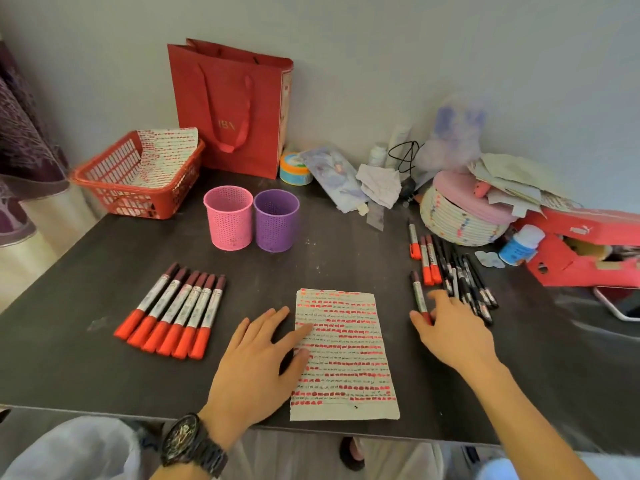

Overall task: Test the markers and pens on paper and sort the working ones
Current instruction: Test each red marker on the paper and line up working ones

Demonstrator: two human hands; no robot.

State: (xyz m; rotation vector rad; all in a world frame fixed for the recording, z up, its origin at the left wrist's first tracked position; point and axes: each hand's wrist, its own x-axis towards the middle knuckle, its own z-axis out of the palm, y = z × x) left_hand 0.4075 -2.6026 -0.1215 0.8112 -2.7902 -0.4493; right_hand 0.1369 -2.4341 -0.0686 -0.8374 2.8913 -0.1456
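Note:
A sheet of paper (pixel 343 355) covered in rows of red marks lies near the table's front edge. My left hand (pixel 256 362) rests flat on its left edge, fingers straight. Several red-capped markers (pixel 173 311) lie in a neat row to the left. At the right a single marker (pixel 419 294) lies apart from a pile of red markers and black pens (pixel 457 271). My right hand (pixel 450 327) is over that single marker's lower end, thumb and fingers touching it; a firm grip does not show. A pink cup (pixel 228 218) and a purple cup (pixel 276 220) stand behind the paper.
A red basket (pixel 138 188) holding marked paper sits at the back left, a red paper bag (pixel 235 109) behind the cups. Clutter fills the back right: a woven pink-lidded box (pixel 460 213), a red shoebox (pixel 581 247), a small bottle (pixel 519 245), papers.

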